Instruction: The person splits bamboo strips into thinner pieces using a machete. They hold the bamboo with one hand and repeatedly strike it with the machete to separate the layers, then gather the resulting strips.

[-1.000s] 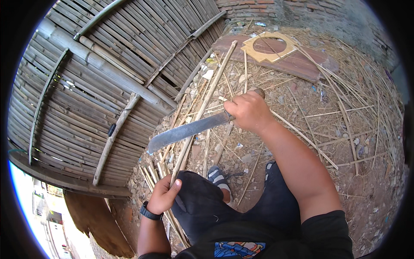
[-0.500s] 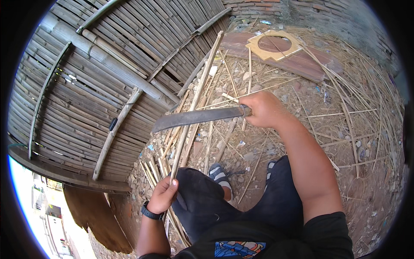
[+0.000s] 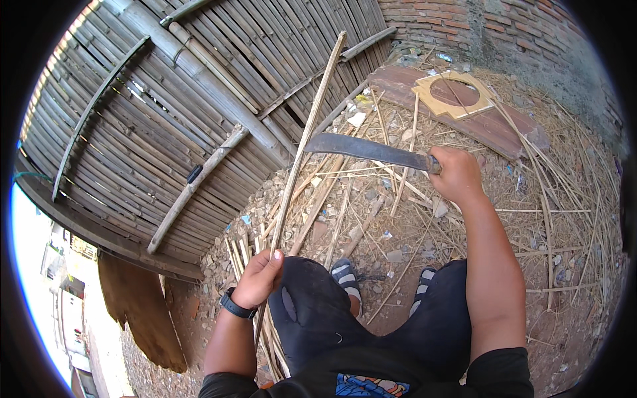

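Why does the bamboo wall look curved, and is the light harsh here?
Head view: the fisheye lens bends the bamboo wall near the rim; a black border rings the picture. Bright sun lights the right hand and blade; the sky at far left is washed out.

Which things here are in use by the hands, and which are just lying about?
In use:
left hand
long bamboo strip
right hand
big knife

Lying about:
wooden frame with a round hole
bamboo wall
loose sticks on the ground
brick wall
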`<state>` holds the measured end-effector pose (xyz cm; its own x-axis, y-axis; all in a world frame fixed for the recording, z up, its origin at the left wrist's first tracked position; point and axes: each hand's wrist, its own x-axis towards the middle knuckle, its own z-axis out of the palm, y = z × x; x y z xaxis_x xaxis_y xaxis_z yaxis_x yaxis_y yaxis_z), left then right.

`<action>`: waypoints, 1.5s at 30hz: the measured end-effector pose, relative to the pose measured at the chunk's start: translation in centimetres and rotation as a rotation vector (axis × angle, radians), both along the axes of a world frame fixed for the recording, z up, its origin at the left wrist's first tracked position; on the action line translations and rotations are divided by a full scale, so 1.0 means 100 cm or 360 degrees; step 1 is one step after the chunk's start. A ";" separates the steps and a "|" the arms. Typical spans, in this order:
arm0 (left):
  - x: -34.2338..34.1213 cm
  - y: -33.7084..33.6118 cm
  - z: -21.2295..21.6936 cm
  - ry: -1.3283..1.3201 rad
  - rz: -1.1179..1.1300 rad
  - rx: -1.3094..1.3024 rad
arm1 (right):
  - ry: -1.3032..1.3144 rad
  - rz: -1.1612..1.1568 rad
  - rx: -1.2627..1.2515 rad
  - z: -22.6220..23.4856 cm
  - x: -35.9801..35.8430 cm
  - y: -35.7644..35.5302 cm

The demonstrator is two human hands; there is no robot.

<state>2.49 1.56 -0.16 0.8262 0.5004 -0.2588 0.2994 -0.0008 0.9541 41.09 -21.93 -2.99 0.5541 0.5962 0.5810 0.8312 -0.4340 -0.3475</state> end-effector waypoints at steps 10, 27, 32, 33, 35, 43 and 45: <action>0.009 -0.003 -0.001 0.0143 -0.0056 0.0405 | 0.0061 -0.0011 0.0010 -0.002 0.002 0.000; 0.131 0.023 0.110 0.0975 -0.1159 0.2267 | 0.1282 0.0691 -0.0243 -0.001 -0.014 0.008; 0.171 0.020 0.129 0.1019 -0.1295 0.2464 | 0.1369 0.0834 -0.0353 -0.019 -0.012 0.022; 0.174 0.017 0.131 0.0907 -0.1280 0.2534 | 0.1341 0.0795 -0.0368 -0.020 -0.012 0.024; 0.181 0.015 0.135 0.0876 -0.1245 0.2737 | 0.1322 0.0715 -0.0299 -0.022 -0.013 0.029; 0.175 -0.024 0.105 -0.0776 -0.0282 0.2994 | 0.1490 0.0608 0.0466 -0.035 -0.005 0.030; 0.167 -0.033 0.055 -0.0919 -0.0190 0.2373 | 0.1622 0.0686 0.0802 -0.035 -0.006 0.037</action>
